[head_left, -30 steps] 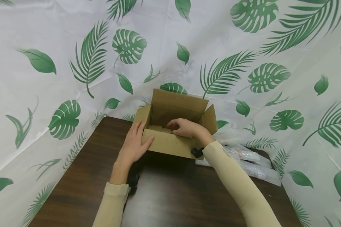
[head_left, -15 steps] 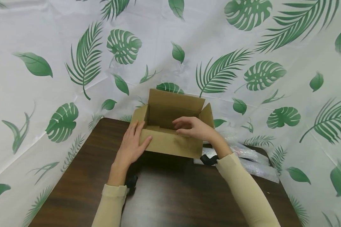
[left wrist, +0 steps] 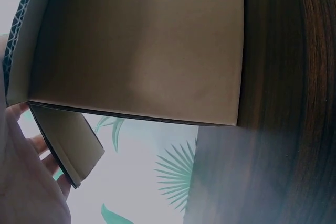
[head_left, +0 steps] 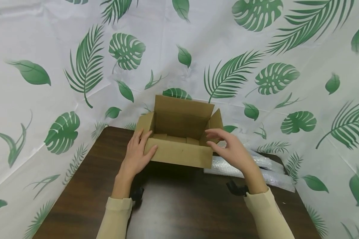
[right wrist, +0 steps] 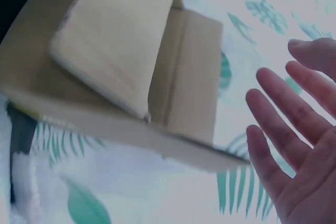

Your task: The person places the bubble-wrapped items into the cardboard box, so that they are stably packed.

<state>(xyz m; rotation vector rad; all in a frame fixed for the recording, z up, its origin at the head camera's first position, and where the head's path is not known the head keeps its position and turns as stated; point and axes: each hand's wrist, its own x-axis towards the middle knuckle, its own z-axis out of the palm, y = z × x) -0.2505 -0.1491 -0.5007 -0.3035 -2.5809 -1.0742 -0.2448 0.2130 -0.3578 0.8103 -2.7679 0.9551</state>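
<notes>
A brown cardboard box (head_left: pixel 179 156) stands on the table with its top flaps folded out. No goods show in the part of its inside that I see. My left hand (head_left: pixel 135 152) rests on the near left corner, its fingers over the left flap (head_left: pixel 145 122) and its thumb against the front flap. In the left wrist view the fingertips are partly hidden by a flap (left wrist: pixel 71 140). My right hand (head_left: pixel 231 151) is beside the right end of the box, holding nothing. Its fingers are spread and fairly straight in the right wrist view, near a flap's corner.
Several clear bubble-wrapped packages (head_left: pixel 272 172) lie to the right of the box on the dark wooden table (head_left: pixel 179 205). A white sheet (head_left: pixel 167 39) with green leaf prints hangs behind the table and around its sides.
My right hand has come up out of the box and moved right, past its right end, without anything in it. My left hand has stayed on the box's left corner.
</notes>
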